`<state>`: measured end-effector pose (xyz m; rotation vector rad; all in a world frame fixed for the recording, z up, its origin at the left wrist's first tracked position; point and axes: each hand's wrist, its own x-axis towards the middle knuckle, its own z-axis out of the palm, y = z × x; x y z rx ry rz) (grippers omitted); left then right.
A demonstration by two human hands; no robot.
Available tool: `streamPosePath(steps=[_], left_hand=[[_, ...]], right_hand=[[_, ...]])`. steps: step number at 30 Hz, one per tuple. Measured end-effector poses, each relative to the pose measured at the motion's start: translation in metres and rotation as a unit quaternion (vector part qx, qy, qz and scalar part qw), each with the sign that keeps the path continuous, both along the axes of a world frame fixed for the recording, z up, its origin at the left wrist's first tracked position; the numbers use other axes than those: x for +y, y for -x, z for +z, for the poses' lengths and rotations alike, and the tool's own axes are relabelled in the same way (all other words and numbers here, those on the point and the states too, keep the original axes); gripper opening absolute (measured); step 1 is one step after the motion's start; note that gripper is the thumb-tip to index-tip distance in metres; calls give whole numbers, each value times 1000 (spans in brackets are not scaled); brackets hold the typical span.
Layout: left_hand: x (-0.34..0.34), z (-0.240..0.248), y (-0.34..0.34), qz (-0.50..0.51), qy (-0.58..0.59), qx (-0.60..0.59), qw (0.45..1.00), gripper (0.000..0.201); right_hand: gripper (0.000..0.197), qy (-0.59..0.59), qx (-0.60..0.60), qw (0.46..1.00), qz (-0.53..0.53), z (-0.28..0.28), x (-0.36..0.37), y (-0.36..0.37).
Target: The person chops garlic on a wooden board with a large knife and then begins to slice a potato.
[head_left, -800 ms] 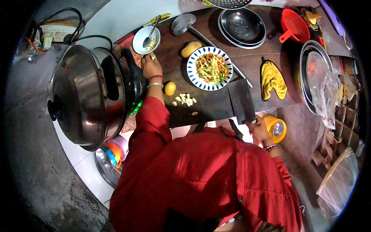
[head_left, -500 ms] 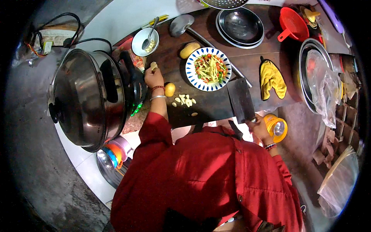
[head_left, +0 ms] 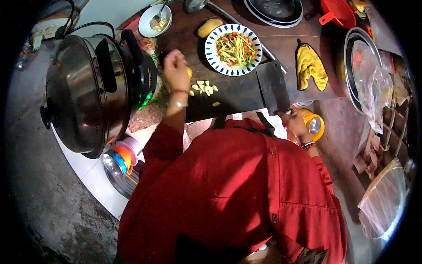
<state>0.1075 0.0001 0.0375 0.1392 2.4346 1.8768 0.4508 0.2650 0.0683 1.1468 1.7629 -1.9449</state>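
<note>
- Cleaver [head_left: 272, 86] juts over the front edge of the tabletop [head_left: 237, 97], near a patterned plate [head_left: 210, 52]; whether the blade rests flat is unclear.
- Right grip [head_left: 295, 121] wraps around the handle.
- Left grip [head_left: 175, 64] hovers half-curled near garlic cloves [head_left: 205, 88]; whether it holds anything cannot be told.
- Good handling likely means a firm hold, edge angled off the body, left fingertips clear.

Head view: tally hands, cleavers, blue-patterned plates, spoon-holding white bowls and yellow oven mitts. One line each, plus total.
Hands: 2 (left hand, right hand)
Cleaver: 1
Blue-patterned plate: 1
White bowl: 1
Yellow oven mitt: 1
Total: 6
</note>
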Motion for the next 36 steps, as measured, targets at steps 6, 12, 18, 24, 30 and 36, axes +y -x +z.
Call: streamPosePath(steps=[6,12,18,24,30,36], left_hand=[[-37,6,-108,-261,270,187,908,53],[-25,-2,-110,-327,319,216,863,74],[-40,-27,-91,-339,278,306,845,24],[-62,-26,-84,-318,326,346,820,24],[-59,-10,-88,-308,341,342,820,21],[-59,-10,-77,-366,328,373,787,13]], right_hand=[[21,8,-18,999,-30,-2,-6,-5],[23,-11,11,999,-33,-2,-20,-4],[21,-20,10,999,-36,4,-44,-19],[17,-28,13,1000,0,9,-83,-27],[22,-25,32,999,2,12,-109,-23],[25,-54,44,998,-3,9,-122,-24]])
